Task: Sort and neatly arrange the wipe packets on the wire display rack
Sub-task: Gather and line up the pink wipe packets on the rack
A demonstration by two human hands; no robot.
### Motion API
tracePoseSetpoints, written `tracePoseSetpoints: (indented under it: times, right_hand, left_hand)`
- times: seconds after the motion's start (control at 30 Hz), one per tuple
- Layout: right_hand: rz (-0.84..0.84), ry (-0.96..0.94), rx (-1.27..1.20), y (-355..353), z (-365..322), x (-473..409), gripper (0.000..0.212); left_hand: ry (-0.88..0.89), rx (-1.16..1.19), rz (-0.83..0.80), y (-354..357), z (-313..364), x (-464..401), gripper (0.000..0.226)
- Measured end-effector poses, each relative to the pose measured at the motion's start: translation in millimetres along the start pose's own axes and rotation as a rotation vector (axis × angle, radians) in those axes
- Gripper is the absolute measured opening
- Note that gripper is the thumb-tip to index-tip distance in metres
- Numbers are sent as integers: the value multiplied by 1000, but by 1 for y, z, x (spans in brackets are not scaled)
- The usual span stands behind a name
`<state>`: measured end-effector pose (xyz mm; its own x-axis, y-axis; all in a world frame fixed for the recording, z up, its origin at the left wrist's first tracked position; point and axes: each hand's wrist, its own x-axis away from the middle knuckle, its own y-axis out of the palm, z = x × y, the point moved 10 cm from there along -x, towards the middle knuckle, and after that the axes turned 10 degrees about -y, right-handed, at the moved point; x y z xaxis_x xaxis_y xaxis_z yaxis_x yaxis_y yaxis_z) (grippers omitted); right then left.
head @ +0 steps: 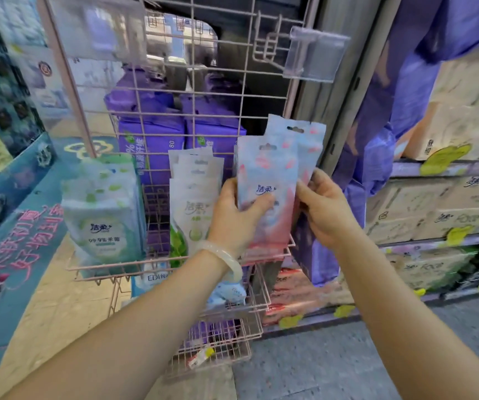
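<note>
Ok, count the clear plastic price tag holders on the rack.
2. One clear holder hangs at the rack's upper left, blurred; the other holder sticks out at the upper right. Others may be out of frame.

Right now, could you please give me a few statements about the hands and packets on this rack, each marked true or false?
1. Both hands hold the pink-and-blue packets. True.
2. The left hand wears a pale bangle on its wrist. True.
3. The right hand rests on the cardboard boxes. False: it grips the pink-and-blue packets' right edge.
4. The green-leaf packets stand right of the pink ones. False: they stand to their left.
5. Purple packs sit behind the wire grid. True.
</note>
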<state>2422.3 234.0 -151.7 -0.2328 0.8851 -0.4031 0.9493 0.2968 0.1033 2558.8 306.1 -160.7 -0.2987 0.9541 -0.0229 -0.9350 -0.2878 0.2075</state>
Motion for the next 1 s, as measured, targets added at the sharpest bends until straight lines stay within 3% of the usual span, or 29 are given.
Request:
tracePoseSetpoints:
  times: [0.17, 0.27, 0.33, 0.4, 0.5, 0.7, 0.8, 0.87, 0.93, 1.0]
  right_hand:
    - [-159, 101, 428, -4, 41, -4, 14]
    - [-172, 130, 473, -13, 50, -2, 14]
    - [-216, 151, 499, -11, 51, -1, 9]
    - [-299, 142, 602, -6, 51, 0, 24]
    - [-336, 106, 699, -5, 51, -5, 17]
    - [-118, 197, 505, -28, 61, -12, 40]
    - [18, 350, 131, -26, 73, -9, 45]
    - [3, 423, -17, -17, 76, -8, 61]
    - [-80, 449, -6, -8, 75, -5, 74]
    - [-159, 427, 69, -2, 73, -2, 74]
  left_hand:
    - [-95, -128, 157, -24, -42, -14, 25]
    - [-54, -129, 133, -26, -49, -11, 21]
    - [-15, -19, 107, -25, -43, -7, 21]
    - [8, 115, 80, -26, -32, -5, 22]
    - [27, 288, 80, -36, -15, -10, 27]
    - [-70, 313, 80, -45, -14, -19, 21]
    - [-148, 128, 56, -24, -33, -20, 28]
    - [-197, 68, 56, -7, -44, -23, 27]
    - [-250, 62, 35, 8, -56, -27, 29]
    - [-275, -60, 39, 13, -64, -33, 33]
